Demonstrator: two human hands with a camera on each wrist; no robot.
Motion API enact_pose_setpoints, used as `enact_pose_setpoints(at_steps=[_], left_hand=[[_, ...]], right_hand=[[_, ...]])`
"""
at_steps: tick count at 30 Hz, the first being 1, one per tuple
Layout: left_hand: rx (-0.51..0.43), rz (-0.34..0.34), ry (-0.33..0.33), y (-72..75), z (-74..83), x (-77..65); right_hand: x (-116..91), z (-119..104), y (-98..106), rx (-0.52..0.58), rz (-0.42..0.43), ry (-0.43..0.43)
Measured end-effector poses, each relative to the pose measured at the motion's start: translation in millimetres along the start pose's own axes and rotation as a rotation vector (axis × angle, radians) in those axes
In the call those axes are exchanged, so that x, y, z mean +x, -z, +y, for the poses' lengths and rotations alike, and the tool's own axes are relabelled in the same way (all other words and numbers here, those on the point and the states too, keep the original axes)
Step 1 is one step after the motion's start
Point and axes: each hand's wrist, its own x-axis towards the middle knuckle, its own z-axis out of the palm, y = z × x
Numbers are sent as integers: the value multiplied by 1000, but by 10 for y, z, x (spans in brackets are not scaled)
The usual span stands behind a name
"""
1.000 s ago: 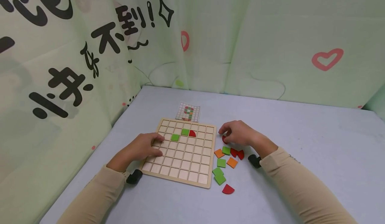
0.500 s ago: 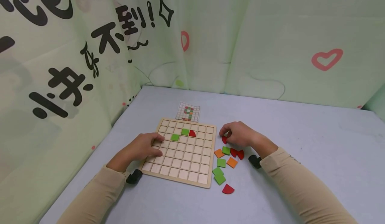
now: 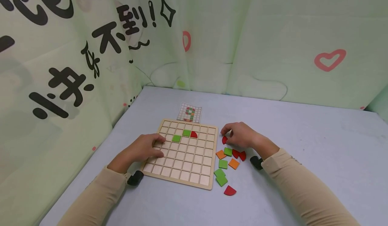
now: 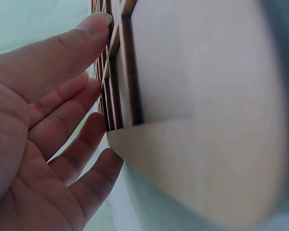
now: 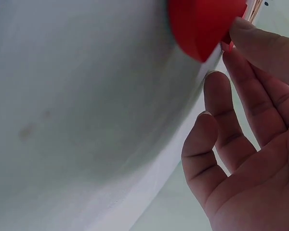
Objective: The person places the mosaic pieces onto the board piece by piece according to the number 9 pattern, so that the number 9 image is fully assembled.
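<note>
My left hand [image 3: 145, 148] rests at the left side of a wooden grid board [image 3: 182, 177], its thumb and fingers spread over the edge cells. Two green square tiles [image 3: 176, 138] and a red quarter-circle tile [image 3: 194, 134] lie in the board's upper cells. Just right of the board, my right hand [image 3: 240, 134] pinches another red quarter-circle tile [image 3: 224, 140] close to the table. In the right wrist view, a sliver of that tile [image 5: 226, 46] shows between thumb and index finger; the other fingers are loosely bent.
Loose green tiles [image 3: 223, 164], orange tiles [image 3: 234, 164] and red quarter-circle tiles [image 3: 230, 190] lie right of the board. A small pattern card [image 3: 181, 113] touches its far edge. A printed curtain [image 3: 272, 51] hangs behind the table [image 3: 303, 185].
The red tile at my right fingertips has turned and shifted slightly left, and more of it shows. My left hand and the board have stayed still.
</note>
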Motion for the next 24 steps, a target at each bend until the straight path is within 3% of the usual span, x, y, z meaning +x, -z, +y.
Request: enact_pose_setpoints(at_steps=[24], left_hand=[[-7, -5, -8, -1, -6, 0]], right_hand=[[60, 11, 11, -90, 1, 58]])
